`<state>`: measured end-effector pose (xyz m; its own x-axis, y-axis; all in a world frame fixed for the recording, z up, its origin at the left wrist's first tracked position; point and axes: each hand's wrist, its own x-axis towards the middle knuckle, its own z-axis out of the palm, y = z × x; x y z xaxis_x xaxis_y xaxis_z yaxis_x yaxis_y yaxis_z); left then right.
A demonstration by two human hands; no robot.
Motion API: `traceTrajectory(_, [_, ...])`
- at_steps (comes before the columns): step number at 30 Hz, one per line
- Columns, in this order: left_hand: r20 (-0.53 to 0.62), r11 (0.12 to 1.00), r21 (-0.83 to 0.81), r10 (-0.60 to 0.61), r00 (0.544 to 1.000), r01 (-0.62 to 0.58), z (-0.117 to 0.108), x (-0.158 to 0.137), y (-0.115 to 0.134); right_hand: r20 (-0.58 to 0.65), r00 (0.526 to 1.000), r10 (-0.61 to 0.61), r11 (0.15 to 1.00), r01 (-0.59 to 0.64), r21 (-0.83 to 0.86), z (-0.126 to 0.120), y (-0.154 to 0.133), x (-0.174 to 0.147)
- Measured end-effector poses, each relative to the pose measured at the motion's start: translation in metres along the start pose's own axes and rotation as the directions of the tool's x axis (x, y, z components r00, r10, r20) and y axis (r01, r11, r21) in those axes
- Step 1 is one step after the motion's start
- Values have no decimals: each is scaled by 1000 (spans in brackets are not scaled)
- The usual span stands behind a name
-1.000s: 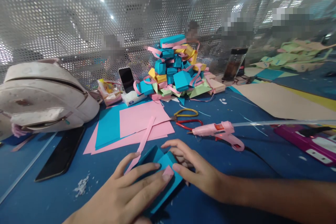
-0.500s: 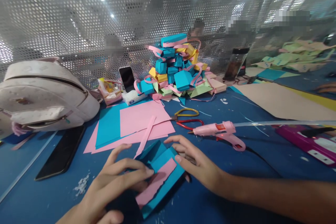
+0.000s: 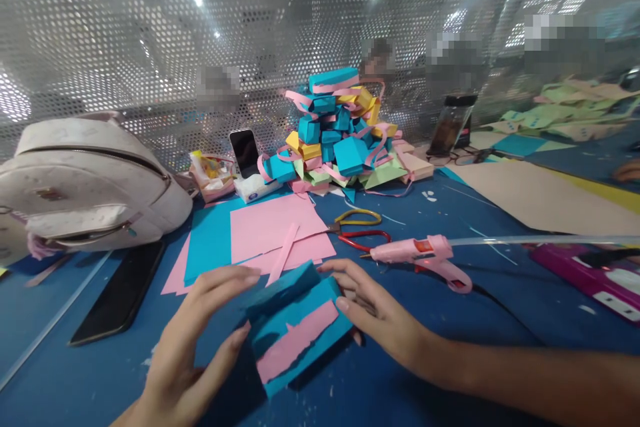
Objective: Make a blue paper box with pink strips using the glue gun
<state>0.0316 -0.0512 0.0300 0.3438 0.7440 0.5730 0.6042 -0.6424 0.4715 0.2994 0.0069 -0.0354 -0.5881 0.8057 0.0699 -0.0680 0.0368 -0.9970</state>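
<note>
A folded blue paper piece (image 3: 300, 307), shaped like a partly open box, sits low in the centre of the head view. Along its inner face runs a pink paper strip (image 3: 300, 340) with one ragged edge. My right hand (image 3: 367, 303) grips the right end, thumb on the near side and fingers behind. At the left end is my left hand (image 3: 200, 333), thumb and fingers spread apart around the fold, holding nothing. Just beyond lies a loose narrow pink strip (image 3: 284, 255). Pink sheets (image 3: 275, 227) and blue sheets (image 3: 210, 240) are stacked behind it.
A pink glue gun (image 3: 415, 252) and scissors (image 3: 357, 225) lie to the right, near a purple power strip (image 3: 585, 273). A heap of paper boxes (image 3: 345, 140) stands at the back. On the left are a black phone (image 3: 120, 293) and a white backpack (image 3: 95, 187).
My left hand has pulled its fingers off the inside of the blue paper and moved left, opening out. My right hand keeps its hold. The blue paper has tilted slightly.
</note>
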Motion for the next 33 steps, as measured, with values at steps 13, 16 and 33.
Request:
traceTrajectory(13, [118, 945, 53, -328, 937, 324, 10, 1, -25, 69, 997, -33, 999, 33, 2, 2, -7, 1])
traceTrajectory(16, [65, 917, -8, -398, 915, 399, 5, 6, -26, 78, 996, -39, 999, 38, 13, 2, -6, 2])
traceTrajectory(33, [558, 509, -446, -485, 674, 736, 13, 14, -11, 305, 947, -104, 981, 149, -127, 5, -20, -1])
